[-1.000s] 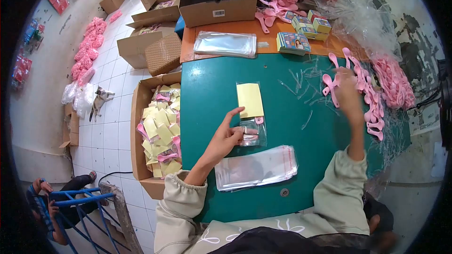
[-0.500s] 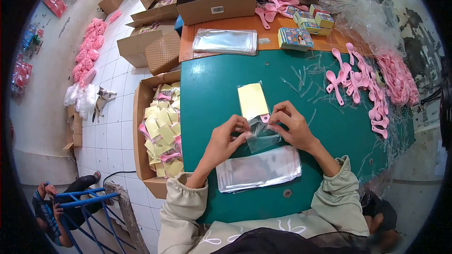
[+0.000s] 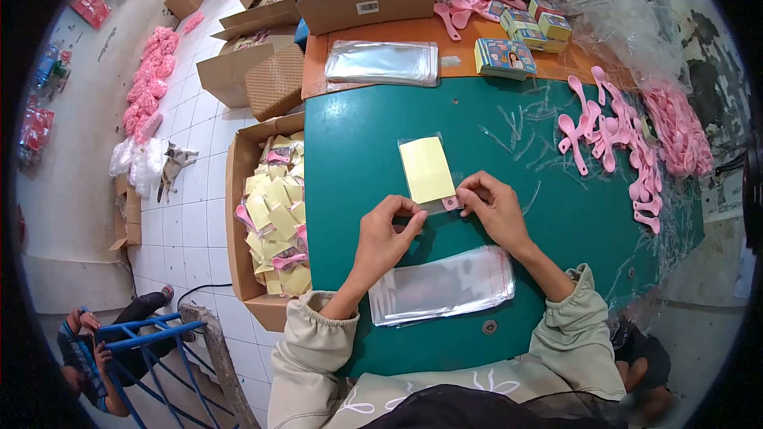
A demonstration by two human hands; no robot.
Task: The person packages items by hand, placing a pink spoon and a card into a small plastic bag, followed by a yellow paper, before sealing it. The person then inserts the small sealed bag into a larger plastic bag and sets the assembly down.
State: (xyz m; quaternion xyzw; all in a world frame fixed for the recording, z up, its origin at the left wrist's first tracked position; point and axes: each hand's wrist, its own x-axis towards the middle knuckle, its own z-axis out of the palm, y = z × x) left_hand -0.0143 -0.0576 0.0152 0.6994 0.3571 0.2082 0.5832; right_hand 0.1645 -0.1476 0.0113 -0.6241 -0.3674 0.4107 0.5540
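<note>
A clear plastic bag (image 3: 433, 206) lies on the green table, holding a pale yellow card (image 3: 427, 168) and a pink spoon, of which only the handle end (image 3: 451, 202) shows. My left hand (image 3: 387, 230) has thumb and forefinger closed at the bag's lower left corner. At the lower right corner, beside the spoon's handle end, the fingers of my right hand (image 3: 494, 210) pinch the bag's edge. Just below both hands rests a stack of flat clear plastic bags (image 3: 441, 287).
Left of the table stands a carton (image 3: 238, 230) of packed yellow cards and pink spoons. Loose pink spoons (image 3: 608, 131) and plastic strips (image 3: 509, 131) lie at right. Behind are more clear bags (image 3: 381, 62) and card stacks (image 3: 505, 58). Another person (image 3: 87, 349) sits lower left.
The bag's loose lower end, spread below the card between my hands, is now folded out of sight. My fingers have come to the bag's lower edge.
</note>
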